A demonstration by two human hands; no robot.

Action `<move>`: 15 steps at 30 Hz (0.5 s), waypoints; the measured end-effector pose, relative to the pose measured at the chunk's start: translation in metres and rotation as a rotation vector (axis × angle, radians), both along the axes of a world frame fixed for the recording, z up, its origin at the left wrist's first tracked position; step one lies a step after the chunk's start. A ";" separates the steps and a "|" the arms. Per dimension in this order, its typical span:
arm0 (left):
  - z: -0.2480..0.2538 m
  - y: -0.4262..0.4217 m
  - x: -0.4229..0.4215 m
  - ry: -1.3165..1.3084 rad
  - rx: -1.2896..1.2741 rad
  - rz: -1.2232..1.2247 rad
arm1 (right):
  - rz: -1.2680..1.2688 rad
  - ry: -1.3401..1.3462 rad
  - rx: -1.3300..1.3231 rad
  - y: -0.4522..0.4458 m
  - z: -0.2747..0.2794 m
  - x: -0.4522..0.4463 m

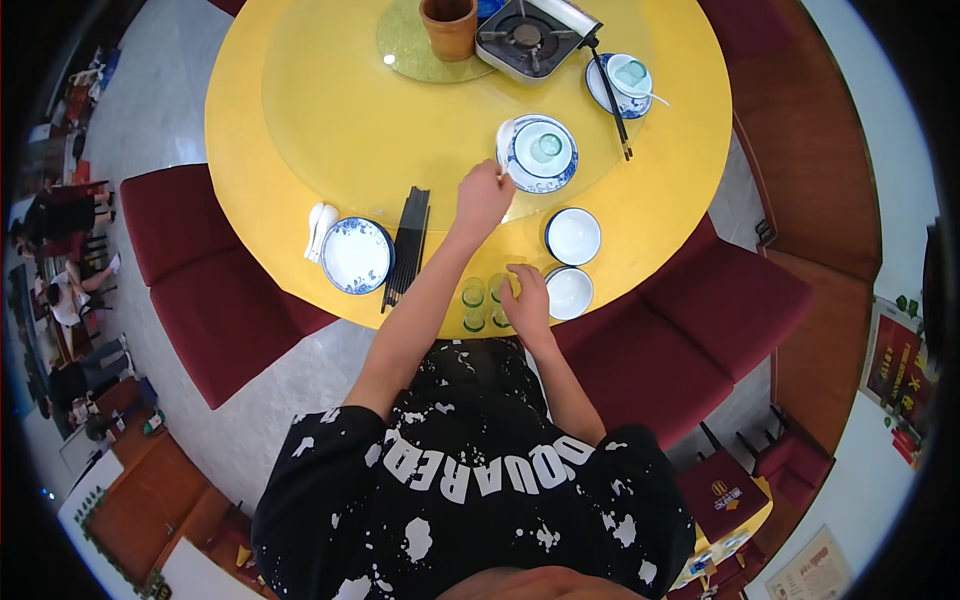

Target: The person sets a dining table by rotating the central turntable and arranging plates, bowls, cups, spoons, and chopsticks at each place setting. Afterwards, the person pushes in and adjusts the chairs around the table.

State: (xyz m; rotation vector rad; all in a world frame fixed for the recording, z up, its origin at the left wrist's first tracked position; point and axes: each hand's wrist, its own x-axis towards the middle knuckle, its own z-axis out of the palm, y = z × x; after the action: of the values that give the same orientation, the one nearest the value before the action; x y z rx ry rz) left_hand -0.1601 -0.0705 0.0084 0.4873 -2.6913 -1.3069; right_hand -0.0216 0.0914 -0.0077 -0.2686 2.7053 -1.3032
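Note:
My left hand (484, 198) stretches across the table, closed in a pinch on the end of a white spoon (504, 140). The spoon lies at the left rim of a blue-patterned plate (541, 186), which bears a bowl with a greenish glass (547, 148) in it. Close to the table's front edge, my right hand (528, 303) has its thumb and fingers curled at a small green glass (498, 288); its fingertips partly hide the contact. Several such glasses stand together there. Two white bowls (573, 236) sit just right of that hand.
On the yellow round table (235, 130), a bundle of black chopsticks (409, 245) lies beside a patterned plate (357, 256) and white spoons (320, 230). Farther back are a portable gas stove (528, 40), a brown pot (449, 28) and another place setting (619, 87). Maroon chairs (215, 290) flank me.

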 end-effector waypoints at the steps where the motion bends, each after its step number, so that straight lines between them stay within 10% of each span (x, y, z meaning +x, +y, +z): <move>1: -0.004 0.007 -0.007 -0.012 -0.031 -0.031 | -0.008 0.011 -0.007 -0.001 0.001 -0.001; 15: -0.009 0.028 -0.006 -0.023 -0.072 -0.039 | -0.060 -0.048 -0.016 -0.007 0.026 -0.005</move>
State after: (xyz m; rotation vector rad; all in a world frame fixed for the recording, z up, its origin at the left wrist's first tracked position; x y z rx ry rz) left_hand -0.1660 -0.0422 -0.0006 0.4463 -2.7688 -1.2165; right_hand -0.0270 0.0847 0.0187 -0.1562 2.6841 -1.3294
